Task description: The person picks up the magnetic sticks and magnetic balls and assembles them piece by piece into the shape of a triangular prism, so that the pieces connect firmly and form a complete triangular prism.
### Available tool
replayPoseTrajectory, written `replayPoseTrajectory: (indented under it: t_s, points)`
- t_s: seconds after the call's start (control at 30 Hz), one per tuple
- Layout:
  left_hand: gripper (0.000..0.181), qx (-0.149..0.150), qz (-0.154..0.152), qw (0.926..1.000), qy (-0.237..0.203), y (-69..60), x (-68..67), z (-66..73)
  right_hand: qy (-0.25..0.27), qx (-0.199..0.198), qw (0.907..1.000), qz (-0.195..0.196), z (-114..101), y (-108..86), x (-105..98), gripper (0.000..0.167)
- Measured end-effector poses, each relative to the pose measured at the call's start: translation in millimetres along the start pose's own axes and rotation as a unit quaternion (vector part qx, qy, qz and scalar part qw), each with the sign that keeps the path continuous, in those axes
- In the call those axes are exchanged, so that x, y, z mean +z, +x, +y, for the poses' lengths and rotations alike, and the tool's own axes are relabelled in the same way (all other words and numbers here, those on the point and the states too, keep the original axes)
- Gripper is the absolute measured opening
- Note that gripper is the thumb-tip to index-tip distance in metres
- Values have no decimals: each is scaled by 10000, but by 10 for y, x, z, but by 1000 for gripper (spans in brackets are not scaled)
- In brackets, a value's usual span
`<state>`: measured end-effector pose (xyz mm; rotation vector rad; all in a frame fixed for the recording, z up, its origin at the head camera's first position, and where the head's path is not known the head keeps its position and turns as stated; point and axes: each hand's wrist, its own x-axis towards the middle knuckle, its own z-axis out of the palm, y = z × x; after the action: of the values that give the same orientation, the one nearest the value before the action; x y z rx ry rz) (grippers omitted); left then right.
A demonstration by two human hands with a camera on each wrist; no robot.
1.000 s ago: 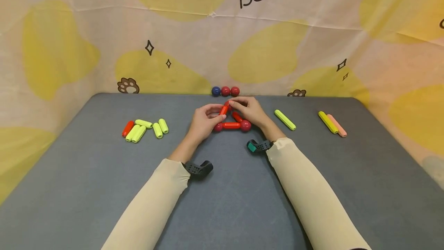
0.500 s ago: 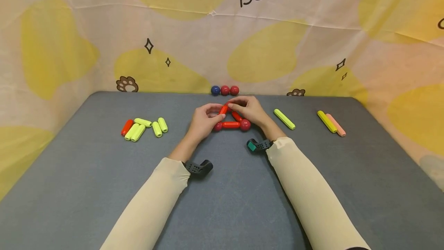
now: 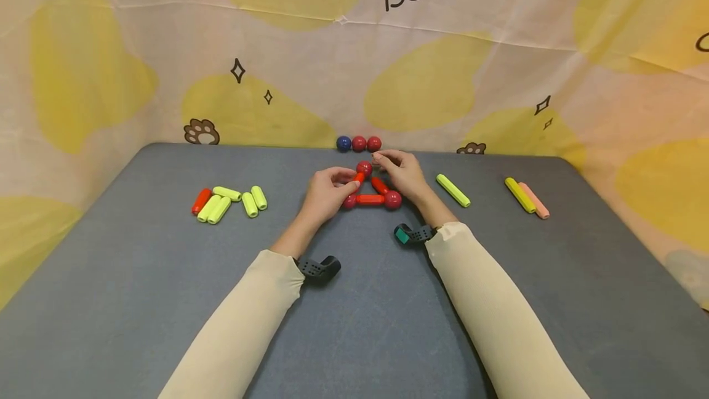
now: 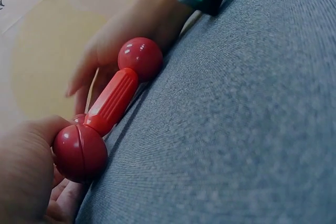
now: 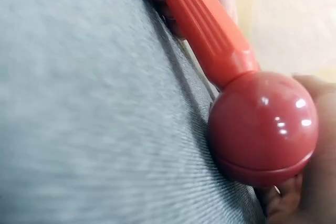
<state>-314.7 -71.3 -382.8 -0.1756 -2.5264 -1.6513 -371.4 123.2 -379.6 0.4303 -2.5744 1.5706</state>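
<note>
Backdrop (image 3: 343, 60) reads "Cute Bear", upper centre; mid-frame, left hand (image 3: 331, 193) pinches red rod (image 3: 360, 177); right hand (image 3: 404, 174) relaxed, loosely bent.

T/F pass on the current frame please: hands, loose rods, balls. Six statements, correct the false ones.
1. The left hand pinches the left red rod. True.
2. The right hand holds a lime rod. False: it is beside the far red ball.
3. The blue ball is right of the two loose red balls. False: it is on their left.
4. Five lime rods and a loose red rod lie left of the left hand. True.
5. The pink rod lies by itself. False: a yellow rod is alongside.
6. The near red rod has a red ball at each end. True.
</note>
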Motion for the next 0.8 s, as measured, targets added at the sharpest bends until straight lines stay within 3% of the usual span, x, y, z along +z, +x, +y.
replayPoseTrajectory:
  t_s: [0.1,0.27,0.47,0.63,0.8]
  points:
    - [30,10,26,10000,-32,-5,-6,5,-508,108,9984,209,-26,-86,-17,40]
    - [30,73,33,9999,-78,-10,-6,-3,-1570,36,9871,-326,-87,-230,-82,40]
    - [27,92,24,9999,-87,-16,-13,-10,-896,104,9939,-632,-55,-294,-126,32]
    - [27,137,-37,9999,3,-19,-19,-4,-409,97,9985,-343,-25,-310,-122,29]
    - [27,141,-147,9998,-71,-21,-12,-5,-378,-51,9992,-116,-11,-328,-115,26]
